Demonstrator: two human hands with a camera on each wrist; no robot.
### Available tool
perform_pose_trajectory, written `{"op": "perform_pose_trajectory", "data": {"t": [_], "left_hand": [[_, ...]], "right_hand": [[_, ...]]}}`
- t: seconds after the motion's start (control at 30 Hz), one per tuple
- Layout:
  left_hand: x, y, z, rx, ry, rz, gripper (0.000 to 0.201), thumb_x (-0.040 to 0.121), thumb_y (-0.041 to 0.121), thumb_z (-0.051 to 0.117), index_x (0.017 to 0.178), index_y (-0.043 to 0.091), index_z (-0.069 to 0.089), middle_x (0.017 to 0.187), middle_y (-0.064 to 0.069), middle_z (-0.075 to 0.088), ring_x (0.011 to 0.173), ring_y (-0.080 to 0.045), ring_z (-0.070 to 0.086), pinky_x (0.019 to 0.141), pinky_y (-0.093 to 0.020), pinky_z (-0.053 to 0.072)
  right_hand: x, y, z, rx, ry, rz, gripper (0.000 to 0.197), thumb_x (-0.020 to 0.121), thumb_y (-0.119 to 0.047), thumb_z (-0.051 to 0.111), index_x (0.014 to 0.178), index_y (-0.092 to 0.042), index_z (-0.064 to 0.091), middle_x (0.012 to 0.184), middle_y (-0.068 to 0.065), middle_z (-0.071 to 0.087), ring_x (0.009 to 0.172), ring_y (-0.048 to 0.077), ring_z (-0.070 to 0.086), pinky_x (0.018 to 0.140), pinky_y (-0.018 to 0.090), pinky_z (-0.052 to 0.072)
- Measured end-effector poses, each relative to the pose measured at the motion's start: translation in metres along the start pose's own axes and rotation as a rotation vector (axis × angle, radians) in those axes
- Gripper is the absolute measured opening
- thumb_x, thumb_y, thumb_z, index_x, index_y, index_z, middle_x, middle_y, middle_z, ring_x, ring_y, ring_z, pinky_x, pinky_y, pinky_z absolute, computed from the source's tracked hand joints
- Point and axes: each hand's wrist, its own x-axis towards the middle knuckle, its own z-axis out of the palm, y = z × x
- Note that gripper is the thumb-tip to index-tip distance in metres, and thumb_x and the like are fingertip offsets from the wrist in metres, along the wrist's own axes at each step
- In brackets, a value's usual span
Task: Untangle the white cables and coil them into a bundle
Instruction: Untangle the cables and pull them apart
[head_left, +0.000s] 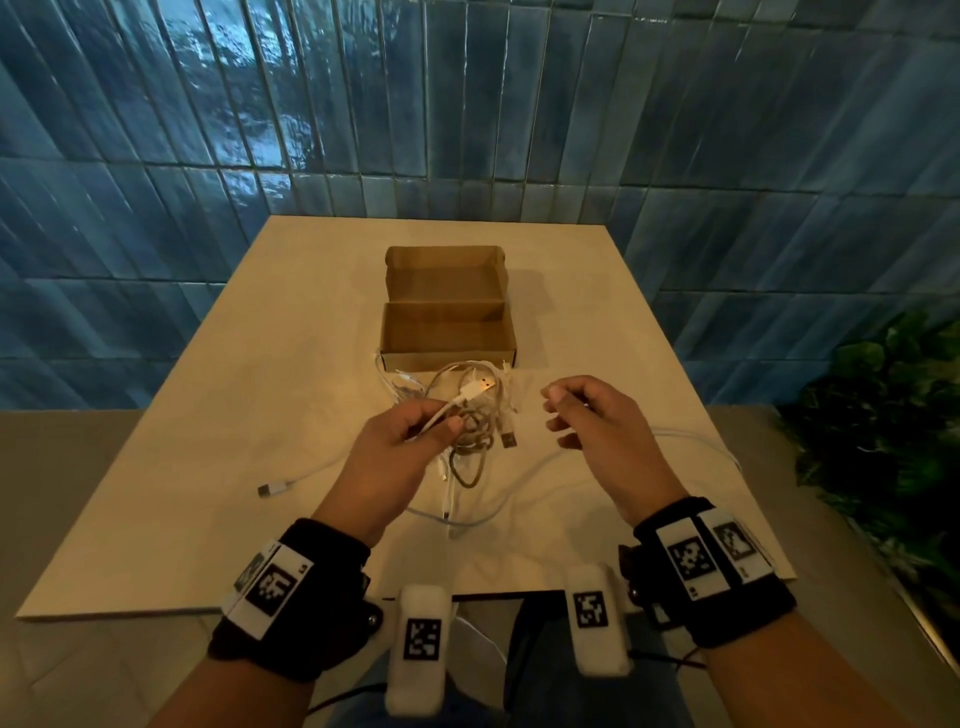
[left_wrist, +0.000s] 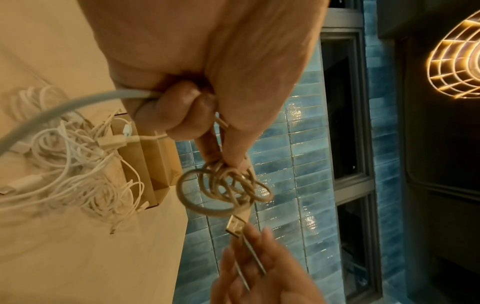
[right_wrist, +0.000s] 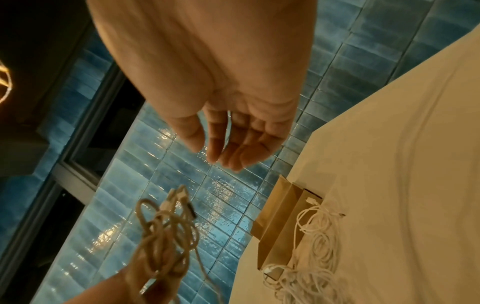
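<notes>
A coil (head_left: 470, 441) of beige braided cable was gripped in the left hand (head_left: 402, 441), raised above the desk (head_left: 208, 441), together with a white cable (head_left: 457, 402) whose USB plug (head_left: 480, 387) pointed away from the person. In the left wrist view the fingers (left_wrist: 166, 115) were seen curled tightly round both cables, and the coil's loops (left_wrist: 223, 191) were seen hanging below the thumb, with a plug (left_wrist: 235, 226) at their lower end.

The right hand (head_left: 592, 421) was held just beside the coil, apart from the left hand. Its fingers (right_wrist: 233, 148) were shown loosely bent and relaxed in the right wrist view. In the left wrist view a thin strand (left_wrist: 253, 257) was seen lying across them, but whether it was pinched could not be told.

A tangle (right_wrist: 311, 246) of thin white cables was left on the desk, touching the near wall of an open cardboard box (head_left: 447, 332). A further white cable (head_left: 519, 499) was spread in a wide loop on the desk beneath the hands, and another plug (head_left: 272, 488) lay to the left. A blue tiled wall (head_left: 467, 104) was seen behind the desk, and a plant (head_left: 893, 415) to the right.
</notes>
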Motion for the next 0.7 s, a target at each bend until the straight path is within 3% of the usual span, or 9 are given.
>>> {"op": "perform_pose_trajectory", "data": {"t": [0.1, 0.2, 0.37, 0.57, 0.63, 0.7], "left_hand": [[-0.002, 0.001, 0.005, 0.053, -0.033, 0.038, 0.012, 0.093, 0.005, 0.060, 0.097, 0.007, 0.071, 0.065, 0.013, 0.063, 0.044, 0.009, 0.049, 0.044, -0.004, 0.034], [-0.003, 0.001, 0.007, 0.134, -0.070, 0.074, 0.011, 0.091, 0.007, 0.062, 0.091, 0.011, 0.072, 0.079, 0.006, 0.066, 0.054, 0.010, 0.053, 0.048, -0.005, 0.035], [-0.003, 0.002, 0.007, 0.037, -0.056, 0.008, 0.017, 0.097, 0.005, 0.052, 0.100, 0.003, 0.069, 0.057, 0.018, 0.060, 0.041, 0.010, 0.047, 0.042, -0.003, 0.033], [-0.002, 0.001, 0.006, 0.058, -0.076, 0.011, 0.019, 0.099, 0.010, 0.049, 0.103, 0.004, 0.067, 0.073, 0.004, 0.061, 0.044, 0.009, 0.047, 0.044, -0.003, 0.033], [-0.002, 0.000, 0.005, 0.074, -0.077, 0.000, 0.020, 0.100, 0.012, 0.048, 0.103, 0.003, 0.067, 0.075, 0.003, 0.062, 0.044, 0.009, 0.047, 0.044, -0.005, 0.034], [-0.002, -0.001, 0.003, 0.093, -0.090, -0.002, 0.022, 0.100, 0.012, 0.047, 0.099, 0.000, 0.066, 0.067, 0.011, 0.061, 0.043, 0.009, 0.046, 0.044, -0.006, 0.035]], "right_hand": [[-0.002, -0.007, 0.008, -0.030, -0.123, -0.008, 0.018, 0.095, -0.030, 0.052, 0.095, -0.020, 0.067, 0.088, -0.007, 0.067, 0.074, 0.003, 0.061, 0.069, 0.022, 0.049], [0.000, -0.009, 0.011, -0.083, -0.132, -0.040, 0.015, 0.093, -0.024, 0.056, 0.092, -0.016, 0.069, 0.084, -0.001, 0.068, 0.073, 0.005, 0.061, 0.066, 0.022, 0.048], [0.003, -0.003, 0.011, -0.011, -0.078, 0.028, 0.015, 0.092, -0.015, 0.055, 0.090, -0.008, 0.067, 0.075, 0.001, 0.065, 0.067, 0.007, 0.059, 0.064, 0.023, 0.047], [0.004, 0.011, 0.007, -0.176, 0.011, -0.042, 0.010, 0.088, -0.009, 0.056, 0.088, -0.014, 0.064, 0.080, 0.002, 0.066, 0.071, 0.010, 0.062, 0.062, 0.021, 0.051], [0.006, 0.015, 0.004, -0.176, 0.029, -0.046, 0.011, 0.088, -0.009, 0.057, 0.086, -0.016, 0.065, 0.082, 0.004, 0.067, 0.075, 0.014, 0.063, 0.061, 0.019, 0.052], [0.009, 0.017, 0.000, -0.203, 0.036, -0.062, 0.011, 0.087, -0.008, 0.058, 0.085, -0.016, 0.066, 0.082, 0.005, 0.067, 0.078, 0.019, 0.064, 0.062, 0.022, 0.053]]}}
